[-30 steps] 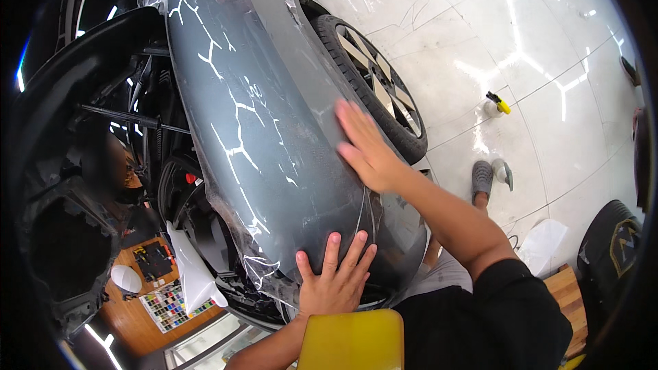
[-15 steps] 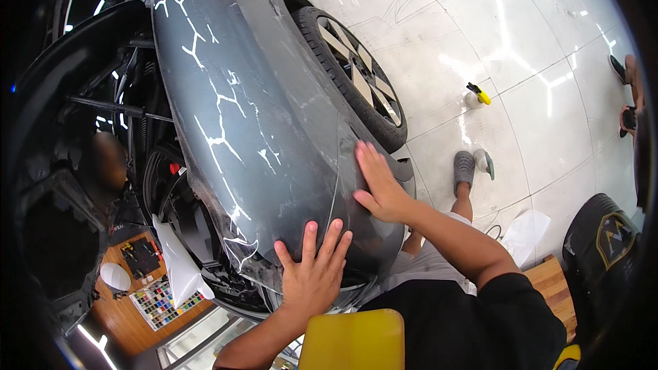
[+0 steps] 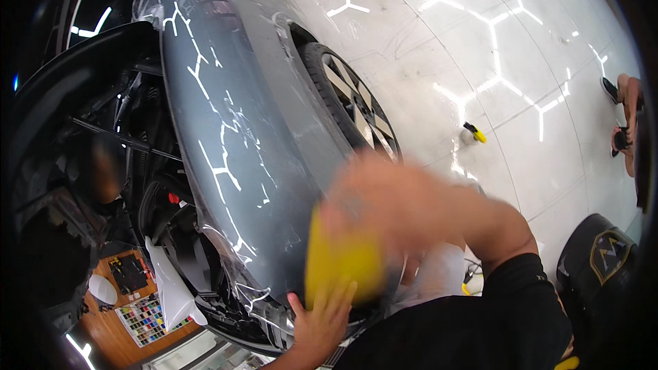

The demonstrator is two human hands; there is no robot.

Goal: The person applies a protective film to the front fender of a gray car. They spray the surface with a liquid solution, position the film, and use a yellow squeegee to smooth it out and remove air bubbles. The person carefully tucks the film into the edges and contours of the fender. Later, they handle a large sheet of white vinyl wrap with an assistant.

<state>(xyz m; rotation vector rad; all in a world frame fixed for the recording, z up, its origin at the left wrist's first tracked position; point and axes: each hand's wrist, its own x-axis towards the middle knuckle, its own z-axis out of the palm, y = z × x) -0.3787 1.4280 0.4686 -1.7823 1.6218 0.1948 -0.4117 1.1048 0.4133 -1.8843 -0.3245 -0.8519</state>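
Observation:
A grey car fender [image 3: 257, 178] curves up through the middle, with glossy clear film [image 3: 226, 250] loose and wrinkled along its inner edge. My left hand [image 3: 319, 325] is at the fender's near end, fingers spread. Over the fender's near part, my right hand [image 3: 404, 199] is smeared by motion. Its fingers meet the upper end of a yellow squeegee [image 3: 349, 270], which it appears to grip. The squeegee, blurred too, overlaps my left fingertips in the view and hides the panel behind it.
Right of the fender is the wheel [image 3: 360, 106]. A yellow-topped spray bottle [image 3: 473, 133] stands on the shiny tiled floor. The open engine bay [image 3: 147, 157] lies left; white sheeting [image 3: 168, 288] hangs there. Another person's legs [image 3: 625, 120] show far right, near a black seat-like object [image 3: 600, 253].
My right hand has left the panel and come up to the yellow squeegee, which was close to my chest. My left hand appears lower in view, and the view has shifted.

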